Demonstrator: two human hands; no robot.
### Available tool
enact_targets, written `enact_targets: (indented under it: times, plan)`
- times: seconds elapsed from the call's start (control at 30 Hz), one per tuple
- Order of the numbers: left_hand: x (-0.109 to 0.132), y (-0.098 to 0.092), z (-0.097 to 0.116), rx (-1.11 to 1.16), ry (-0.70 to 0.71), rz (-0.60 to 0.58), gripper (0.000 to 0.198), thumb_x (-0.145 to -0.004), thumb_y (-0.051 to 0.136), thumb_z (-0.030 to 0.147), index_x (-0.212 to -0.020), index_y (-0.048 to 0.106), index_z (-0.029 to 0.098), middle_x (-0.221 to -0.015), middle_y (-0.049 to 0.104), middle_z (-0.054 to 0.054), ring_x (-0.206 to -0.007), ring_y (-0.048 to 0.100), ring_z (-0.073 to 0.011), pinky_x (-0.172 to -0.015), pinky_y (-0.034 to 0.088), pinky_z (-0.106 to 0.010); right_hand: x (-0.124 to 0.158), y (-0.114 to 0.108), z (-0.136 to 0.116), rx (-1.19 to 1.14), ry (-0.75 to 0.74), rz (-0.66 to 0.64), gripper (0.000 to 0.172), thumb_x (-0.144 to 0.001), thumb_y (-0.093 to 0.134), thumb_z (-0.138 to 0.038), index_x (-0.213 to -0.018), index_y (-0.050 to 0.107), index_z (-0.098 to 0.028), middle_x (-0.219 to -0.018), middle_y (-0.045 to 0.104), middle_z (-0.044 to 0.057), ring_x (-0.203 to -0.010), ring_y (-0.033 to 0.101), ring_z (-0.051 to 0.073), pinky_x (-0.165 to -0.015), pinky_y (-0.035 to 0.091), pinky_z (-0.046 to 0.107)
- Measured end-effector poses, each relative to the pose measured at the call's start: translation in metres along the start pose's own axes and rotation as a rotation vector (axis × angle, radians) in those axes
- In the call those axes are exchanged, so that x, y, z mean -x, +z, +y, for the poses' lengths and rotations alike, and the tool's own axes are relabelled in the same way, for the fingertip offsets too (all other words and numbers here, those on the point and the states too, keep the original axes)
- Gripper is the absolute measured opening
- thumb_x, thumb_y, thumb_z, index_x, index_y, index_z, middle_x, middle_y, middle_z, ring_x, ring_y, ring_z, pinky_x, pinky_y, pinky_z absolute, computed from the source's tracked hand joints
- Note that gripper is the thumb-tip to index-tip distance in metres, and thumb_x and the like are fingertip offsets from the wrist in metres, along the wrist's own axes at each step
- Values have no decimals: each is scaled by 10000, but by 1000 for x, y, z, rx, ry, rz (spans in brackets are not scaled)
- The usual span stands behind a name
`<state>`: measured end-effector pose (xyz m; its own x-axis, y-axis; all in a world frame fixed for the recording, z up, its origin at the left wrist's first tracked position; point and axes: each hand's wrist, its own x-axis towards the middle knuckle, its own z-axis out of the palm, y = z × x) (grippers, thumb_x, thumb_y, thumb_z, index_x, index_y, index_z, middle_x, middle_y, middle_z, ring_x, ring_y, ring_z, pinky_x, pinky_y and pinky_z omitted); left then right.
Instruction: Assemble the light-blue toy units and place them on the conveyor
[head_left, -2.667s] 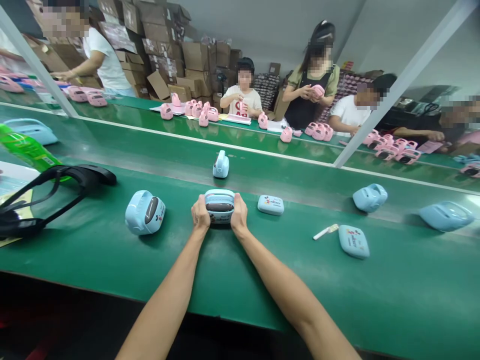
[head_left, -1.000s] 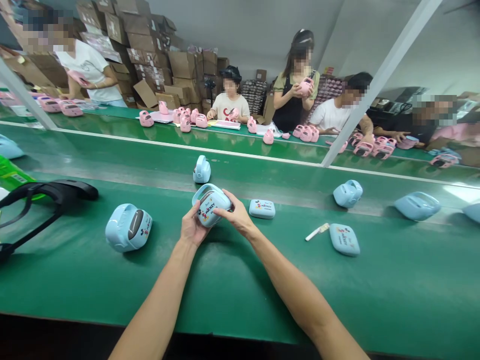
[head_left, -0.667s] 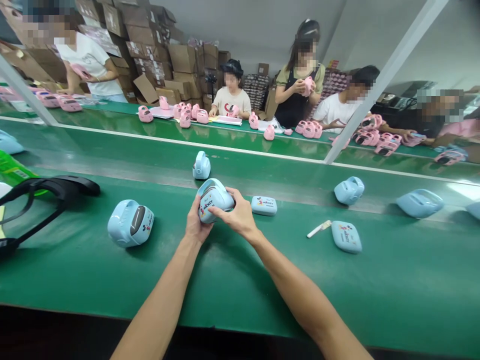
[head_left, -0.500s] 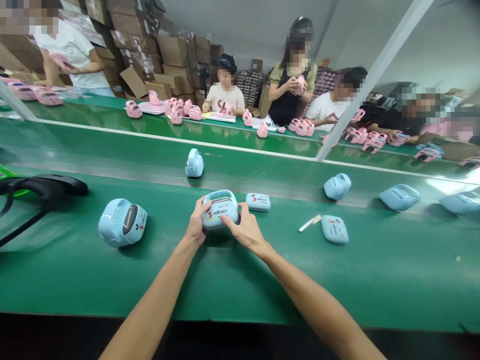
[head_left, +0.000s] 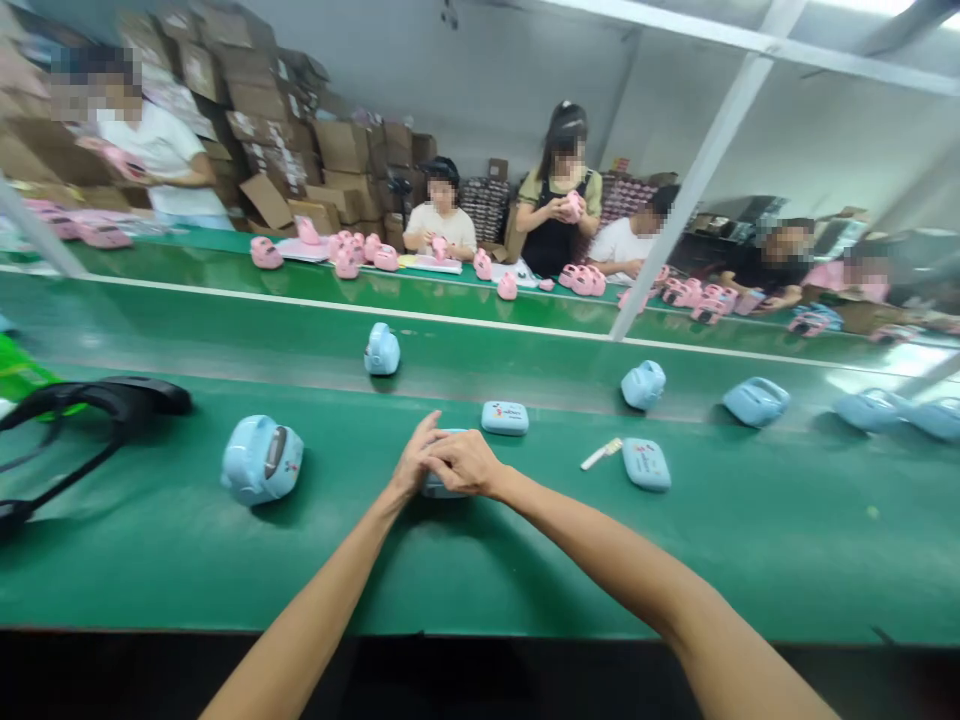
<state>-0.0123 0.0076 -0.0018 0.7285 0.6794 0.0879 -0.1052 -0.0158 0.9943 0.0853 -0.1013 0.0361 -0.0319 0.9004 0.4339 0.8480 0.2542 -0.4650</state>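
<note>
A light blue case [head_left: 448,486] sits on the green bench in front of me, mostly covered by both hands. My left hand [head_left: 414,458] is at its left side, fingers pointing up and partly stretched out. Over the case's top, my right hand [head_left: 466,464] is closed, its fingertips meeting the left hand; what they pinch is hidden. Just behind lies a flat blue printed panel [head_left: 505,418]. Another panel [head_left: 646,465] rests to the right beside a small white tool [head_left: 601,454]. A blue case with a handle [head_left: 262,460] stands to the left.
More blue cases [head_left: 382,350] stand on the lower strip behind the bench [head_left: 300,570]. Black straps [head_left: 112,400] and a green bag [head_left: 30,375] lie at far left. Across a white rail [head_left: 337,304], several people handle pink cases. A slanted post [head_left: 690,190] rises at right.
The case in my hands has turned and now sits lower, its printed front no longer showing. My right hand has moved from its right side onto its top. The whole view has shifted slightly.
</note>
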Motion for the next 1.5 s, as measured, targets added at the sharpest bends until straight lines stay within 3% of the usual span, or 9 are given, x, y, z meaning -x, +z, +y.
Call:
enact_targets:
  times: [0.07,0.4,0.77,0.9,1.0,1.07,1.23,1.33,1.5]
  plan:
    - [1,-3,-4,12,18,-128,173,-650,688,335,-745,760,211,-1063,750,-147,-1258,575,-363,-1136,379,-473,-2,6,2,17,-30,-28,464,-1000,422,-409,-676,708,-240,-732,744,57,-742,661,206,-690,422,296]
    - [20,3,-11,-124,122,-175,253,-756,545,300,-774,784,218,-900,794,-58,-1047,655,-268,-1173,331,-459,28,24,1,98,-257,263,388,-1016,428,-229,-644,536,-214,-567,592,7,-500,519,131,-530,319,307]
    - [33,7,-16,-65,199,-126,286,-830,544,318,-886,804,211,-956,795,-81,-1019,678,-269,-1169,311,-499,34,23,-1,-14,-213,206,293,-965,500,-180,-679,517,-242,-557,546,7,-467,463,149,-499,263,349]
    - [25,-1,-12,-20,140,-146,219,-759,630,322,-810,814,215,-921,798,-93,-1176,619,-335,-1154,329,-519,29,16,-6,-254,-28,297,395,-999,472,-297,-621,559,-220,-534,524,-12,-496,474,132,-520,334,300]
    - [21,-7,-6,207,-12,-36,241,-737,648,312,-826,825,174,-1021,792,-127,-1240,595,-375,-1138,357,-517,31,11,-7,-535,445,668,404,-1016,416,-386,-729,634,-204,-621,577,5,-572,523,144,-574,425,283]
    - [18,-13,-2,420,-140,39,266,-724,650,300,-859,823,149,-1067,787,-139,-1106,677,-366,-1064,441,-511,35,11,-6,-646,636,779,332,-973,487,-440,-867,684,-195,-780,652,37,-696,587,170,-637,481,293]
    - [14,-22,8,609,-211,120,265,-727,659,291,-879,810,135,-981,800,-143,-942,736,-332,-948,531,-478,41,22,-11,-852,670,571,316,-833,685,-419,-1079,679,-221,-1009,697,61,-892,648,217,-759,541,329]
    - [13,-23,9,583,-153,132,257,-726,654,291,-867,814,147,-998,799,-138,-983,731,-342,-978,522,-492,41,27,-14,-941,660,539,335,-848,669,-431,-1117,644,-231,-949,711,46,-816,657,209,-749,549,341]
    - [12,-26,8,399,70,149,233,-738,642,303,-825,824,187,-1007,794,-111,-1203,642,-384,-1125,405,-550,40,25,-10,-1022,641,453,441,-865,661,-509,-1206,590,-239,-1166,701,76,-947,682,241,-846,548,378]
